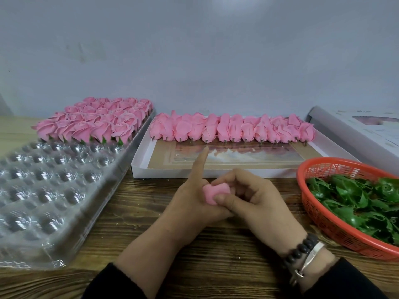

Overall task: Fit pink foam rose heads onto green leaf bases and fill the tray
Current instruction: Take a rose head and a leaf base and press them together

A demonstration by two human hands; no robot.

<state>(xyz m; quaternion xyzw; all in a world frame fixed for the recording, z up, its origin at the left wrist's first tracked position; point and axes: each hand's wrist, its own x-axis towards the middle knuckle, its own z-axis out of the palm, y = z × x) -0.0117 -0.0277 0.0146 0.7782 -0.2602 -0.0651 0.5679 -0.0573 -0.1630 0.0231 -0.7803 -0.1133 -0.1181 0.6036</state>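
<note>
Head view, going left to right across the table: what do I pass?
Clear plastic tray with finished roses at its far end → white box holding a row of rose heads → red basket of green leaf bases.

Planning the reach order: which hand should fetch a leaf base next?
Right hand: the basket of leaves sits just right of it; the left hand can keep holding the rose.
</note>
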